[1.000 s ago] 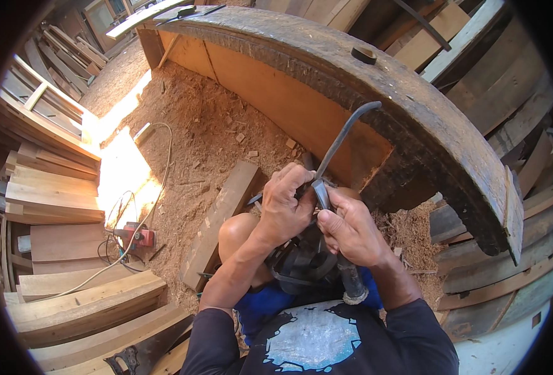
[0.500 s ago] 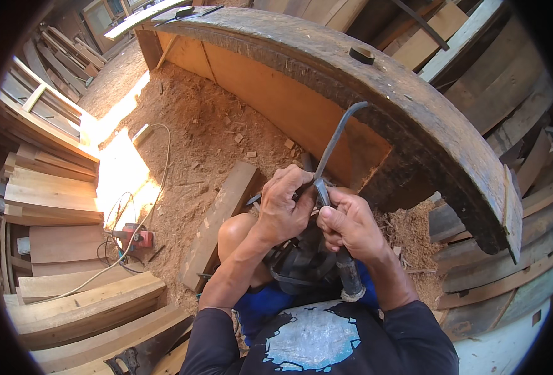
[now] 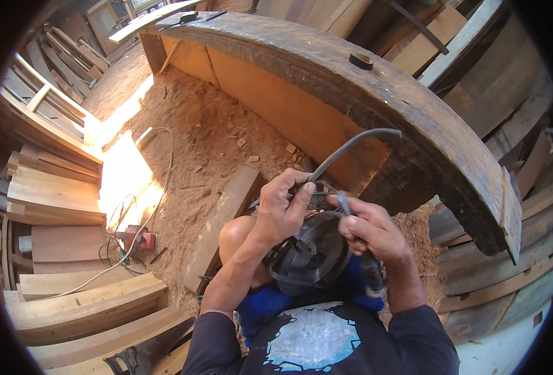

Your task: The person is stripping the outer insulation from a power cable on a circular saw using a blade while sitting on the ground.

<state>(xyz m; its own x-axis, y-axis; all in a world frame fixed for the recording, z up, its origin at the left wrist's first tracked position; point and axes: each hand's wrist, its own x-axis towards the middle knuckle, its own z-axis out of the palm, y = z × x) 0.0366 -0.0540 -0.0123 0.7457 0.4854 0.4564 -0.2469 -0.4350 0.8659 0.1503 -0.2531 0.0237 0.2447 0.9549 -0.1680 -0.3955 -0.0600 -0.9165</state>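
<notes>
My left hand [image 3: 284, 206] pinches a grey rubber-sheathed cable [image 3: 350, 145], whose free end arcs up and to the right. My right hand [image 3: 376, 230] is closed round a chisel [image 3: 371, 270]; its metal blade sticks up past the thumb and its dark handle points down toward my lap. The blade stands apart from the cable, to its right. Below and between my hands, a dark round-bodied power tool [image 3: 314, 250] rests at my lap. Some thin wires and a greenish part show near its top, partly hidden by my fingers.
A long weathered workbench [image 3: 426, 106] curves across the far side, with a roll of dark tape [image 3: 361, 60] on it. A timber beam [image 3: 223, 228] lies on the sawdust-covered floor by my knee. At left are a red power tool [image 3: 140, 239], stacked planks [image 3: 89, 306] and a handsaw [image 3: 136, 359].
My right hand has moved right and slightly down with the chisel, away from the cable. The cable's free end has swung right and lower, and more of the round tool shows.
</notes>
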